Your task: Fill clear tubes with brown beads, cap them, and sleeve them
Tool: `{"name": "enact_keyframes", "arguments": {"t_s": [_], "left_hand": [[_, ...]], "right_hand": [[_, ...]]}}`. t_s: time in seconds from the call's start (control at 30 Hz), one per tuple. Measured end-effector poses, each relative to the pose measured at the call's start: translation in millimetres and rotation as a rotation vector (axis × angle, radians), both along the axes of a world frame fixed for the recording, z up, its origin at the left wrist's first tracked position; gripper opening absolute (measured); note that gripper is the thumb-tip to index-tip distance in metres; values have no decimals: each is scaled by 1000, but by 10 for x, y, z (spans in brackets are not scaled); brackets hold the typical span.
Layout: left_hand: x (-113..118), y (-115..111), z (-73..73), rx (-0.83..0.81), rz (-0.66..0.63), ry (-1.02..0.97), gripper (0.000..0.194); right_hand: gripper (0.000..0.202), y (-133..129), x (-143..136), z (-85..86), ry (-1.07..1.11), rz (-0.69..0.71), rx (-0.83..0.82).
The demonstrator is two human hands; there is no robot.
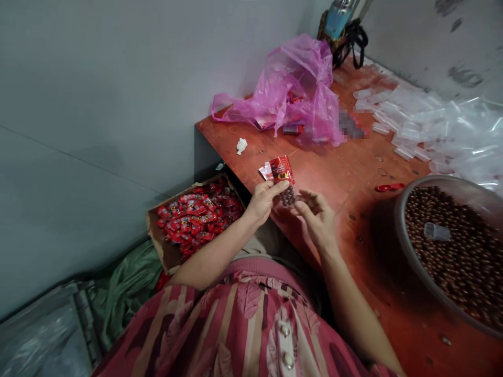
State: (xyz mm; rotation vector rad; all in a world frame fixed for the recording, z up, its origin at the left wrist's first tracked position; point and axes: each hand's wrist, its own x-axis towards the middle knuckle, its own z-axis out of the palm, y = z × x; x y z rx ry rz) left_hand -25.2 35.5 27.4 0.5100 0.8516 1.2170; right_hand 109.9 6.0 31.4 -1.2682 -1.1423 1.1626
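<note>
Between my hands, over the table's near left edge, is a small red packet [282, 166] with a clear lower part showing dark brown balls [288, 196]. My left hand [267, 199] pinches the packet at its middle, thumb on top. A white and red flap sticks out behind it on the left. The thumb and fingers of my right hand [316, 214] close on the clear lower end. To the right a large tub [401, 225] holds many brown balls, with a small clear cup [437, 232] lying on them.
Below left, a cardboard box [155, 241] holds many red packets. On the orange table [338, 173] lie a pink plastic bag [294, 94], crumpled white paper [241, 146], a red spoon [389, 187] and a pile of clear tubes [440, 125]. A bottle [338, 18] stands at the back.
</note>
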Motion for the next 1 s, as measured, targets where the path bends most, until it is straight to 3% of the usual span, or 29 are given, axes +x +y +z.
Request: {"name": "enact_keyframes", "arguments": {"t_s": [0.13, 0.3, 0.5, 0.73, 0.9, 1.0], "left_hand": [[75, -1, 50, -49, -13, -140, 39], [105, -9, 32, -34, 19, -120, 37], [57, -25, 74, -62, -71, -111, 35], [109, -30, 64, -62, -12, -152, 40], [143, -132, 15, -29, -151, -161, 36], [120, -170, -18, -1, -169, -148, 35]], "right_hand": [[29, -127, -75, -65, 129, -15, -88], [26, -143, -87, -64, 19, -85, -6], [23, -134, -93, -75, 187, -67, -56], [25, -232, -70, -127, -163, -121, 85], [18, -211, -133, -111, 173, -139, -13], [23, -137, -153, -92, 277, -126, -43]]}}
